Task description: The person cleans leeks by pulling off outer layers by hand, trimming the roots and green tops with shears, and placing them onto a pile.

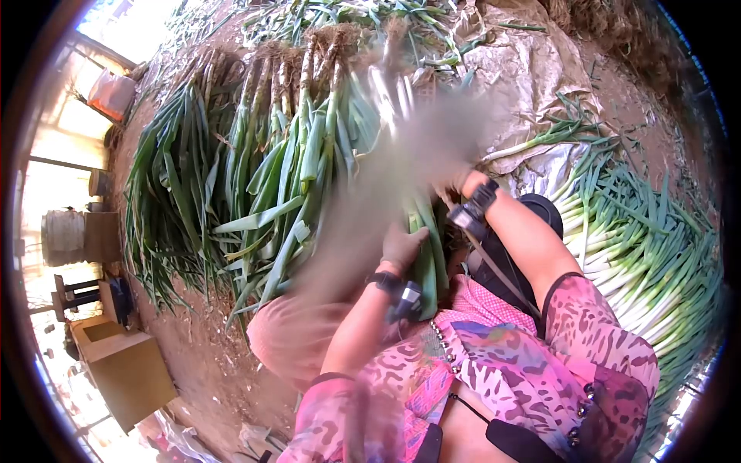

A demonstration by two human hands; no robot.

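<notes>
My left hand [403, 247], in a greyish glove, is closed on the green leaves of a large green onion [426, 278] in front of my lap. My right hand [461, 184] is just beyond it, at the edge of a grey blur; its fingers are smeared, and what they hold cannot be made out. White stems [386, 91] show past the blur, their link to my hands hidden. To the left lies a thick row of unpeeled green onions [262, 154], brown roots pointing away from me and dark leaves towards me.
On my right is a large pile of green onions [641, 255] with clean white stems. A crumpled tan sheet [532, 62] covers the ground ahead. Cardboard boxes [127, 370] and a bucket [65, 238] stand at the far left. Loose leaves [347, 11] litter the soil beyond the row.
</notes>
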